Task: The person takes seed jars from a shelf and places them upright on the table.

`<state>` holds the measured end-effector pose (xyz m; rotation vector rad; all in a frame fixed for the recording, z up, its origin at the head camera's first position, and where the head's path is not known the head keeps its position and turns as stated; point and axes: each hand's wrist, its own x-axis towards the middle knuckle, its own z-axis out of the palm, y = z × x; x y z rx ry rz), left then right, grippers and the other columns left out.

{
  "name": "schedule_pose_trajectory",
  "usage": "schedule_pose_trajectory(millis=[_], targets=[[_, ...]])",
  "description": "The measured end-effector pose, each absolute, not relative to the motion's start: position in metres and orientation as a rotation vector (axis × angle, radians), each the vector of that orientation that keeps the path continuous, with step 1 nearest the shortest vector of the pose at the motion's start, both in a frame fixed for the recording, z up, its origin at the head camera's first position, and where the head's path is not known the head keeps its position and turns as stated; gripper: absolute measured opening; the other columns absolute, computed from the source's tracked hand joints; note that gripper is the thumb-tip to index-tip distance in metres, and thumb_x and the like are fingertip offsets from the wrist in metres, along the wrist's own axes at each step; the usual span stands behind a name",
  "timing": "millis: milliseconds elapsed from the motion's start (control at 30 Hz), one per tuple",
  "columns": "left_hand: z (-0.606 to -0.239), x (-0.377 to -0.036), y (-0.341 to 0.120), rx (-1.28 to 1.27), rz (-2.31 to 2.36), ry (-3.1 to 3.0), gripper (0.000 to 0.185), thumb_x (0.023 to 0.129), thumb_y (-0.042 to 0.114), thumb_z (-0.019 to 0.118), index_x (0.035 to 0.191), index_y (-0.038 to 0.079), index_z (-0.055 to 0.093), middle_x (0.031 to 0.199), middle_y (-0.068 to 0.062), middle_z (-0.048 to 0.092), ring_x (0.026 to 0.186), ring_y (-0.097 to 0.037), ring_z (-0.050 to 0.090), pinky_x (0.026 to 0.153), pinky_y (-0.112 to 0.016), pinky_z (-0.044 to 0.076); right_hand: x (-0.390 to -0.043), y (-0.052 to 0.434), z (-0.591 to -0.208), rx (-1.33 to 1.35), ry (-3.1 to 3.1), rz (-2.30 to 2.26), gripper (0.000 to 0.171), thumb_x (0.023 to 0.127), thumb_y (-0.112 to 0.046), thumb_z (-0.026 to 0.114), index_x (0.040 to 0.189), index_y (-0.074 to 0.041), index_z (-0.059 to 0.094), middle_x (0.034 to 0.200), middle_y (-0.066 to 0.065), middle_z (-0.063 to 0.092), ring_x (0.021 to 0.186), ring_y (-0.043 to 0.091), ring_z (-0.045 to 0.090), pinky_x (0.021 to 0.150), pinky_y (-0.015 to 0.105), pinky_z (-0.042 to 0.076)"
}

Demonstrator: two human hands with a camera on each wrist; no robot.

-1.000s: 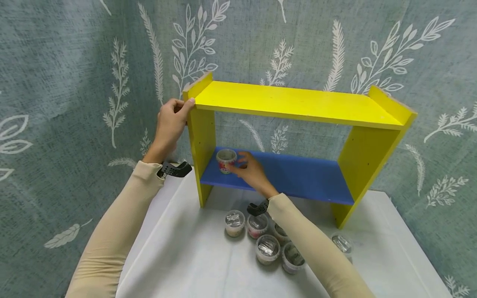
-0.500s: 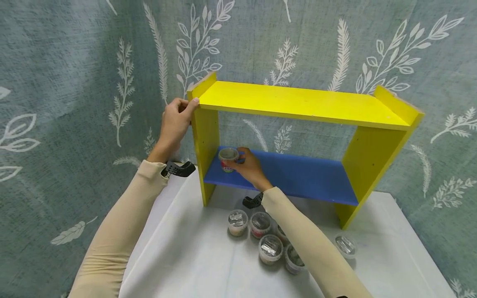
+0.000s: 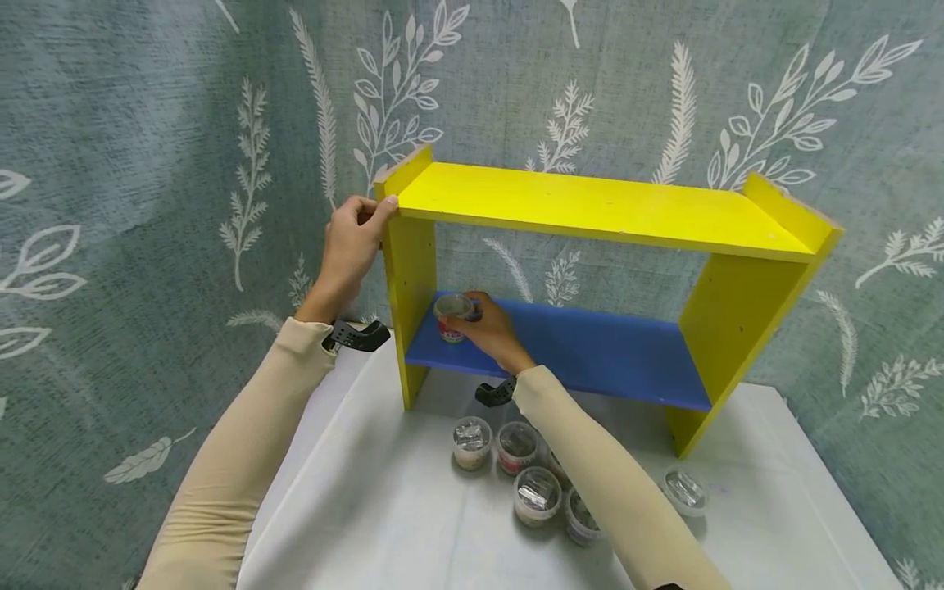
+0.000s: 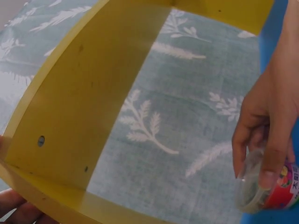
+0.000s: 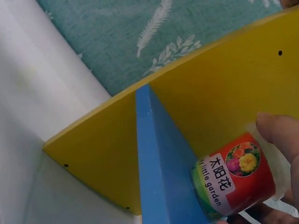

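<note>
Left hand (image 3: 352, 246) grips the yellow wooden shelf's (image 3: 605, 205) nine-o'clock top corner, steadying it; right hand (image 3: 492, 332) clasps a small red-labelled plastic cup (image 3: 451, 317) on the blue lower board (image 3: 590, 348).

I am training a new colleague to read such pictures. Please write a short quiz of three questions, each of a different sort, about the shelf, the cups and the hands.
1. True or false: the right hand grips a small cup on the blue board.
2. Multiple choice: the left hand holds A) a cup on the table, B) the top left corner of the yellow shelf, C) the wall cloth.
3. Fill in: the other lidded cups stand on the white ______.

Key: 1 true; 2 B; 3 table.
</note>
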<state>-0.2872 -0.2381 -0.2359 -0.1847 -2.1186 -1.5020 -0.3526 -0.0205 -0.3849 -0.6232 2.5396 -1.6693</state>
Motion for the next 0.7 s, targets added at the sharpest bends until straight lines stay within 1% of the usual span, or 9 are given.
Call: schedule_pose_trajectory(millis=[167,367,467,567,700], targets=[[-0.2381,-0.2878,-0.2374,-0.193,-1.512,-2.119,0.051,0.101,0.054,0.059,0.118,0.006,0.061,0.102,-0.005,0.059,0.086,-0.017,0.056,0.077,-0.029,0.05,-0.3522,-0.0192,-0.3868,-0.617,2.529,-1.685,0.074,0.092,-0.048,0.076,0.151,-0.014,0.045,0.136,0.01,0.058,0.118,0.027,0.06,0.094,0.046,0.054],[-0.2385,-0.2889,-0.2378,-0.192,-1.522,-2.117,0.053,0.1,0.055,0.059,0.119,0.005,0.061,0.103,-0.006,0.059,0.087,-0.018,0.056,0.079,-0.03,0.051,-0.3505,-0.0174,-0.3863,-0.612,2.526,-1.709,0.07,0.091,-0.046,0.078,0.146,-0.015,0.048,0.13,0.008,0.06,0.111,0.025,0.061,0.089,0.043,0.055],[-0.2378,-0.2892,-0.2378,-0.189,-1.524,-2.114,0.053,0.1,0.055,0.059,0.119,0.005,0.061,0.104,-0.006,0.059,0.088,-0.018,0.056,0.08,-0.03,0.051,-0.3494,-0.0161,-0.3845,-0.621,2.525,-1.716,0.069,0.091,-0.043,0.079,0.146,-0.014,0.049,0.128,0.008,0.06,0.108,0.025,0.062,0.087,0.044,0.055],[-0.2373,-0.2895,-0.2379,-0.184,-1.517,-2.114,0.053,0.1,0.056,0.059,0.118,0.006,0.061,0.103,-0.006,0.059,0.088,-0.018,0.056,0.08,-0.03,0.051,-0.348,-0.0153,-0.3824,-0.631,2.538,-1.708,0.071,0.09,-0.043,0.079,0.147,-0.013,0.048,0.13,0.009,0.06,0.108,0.026,0.062,0.088,0.044,0.055],[-0.2373,-0.2892,-0.2389,-0.183,-1.516,-2.115,0.052,0.1,0.055,0.059,0.117,0.006,0.061,0.102,-0.005,0.059,0.088,-0.018,0.056,0.08,-0.03,0.051,-0.3456,-0.0147,-0.3803,-0.627,2.555,-1.693,0.073,0.09,-0.045,0.079,0.148,-0.014,0.049,0.137,0.008,0.057,0.112,0.025,0.062,0.091,0.045,0.055]])
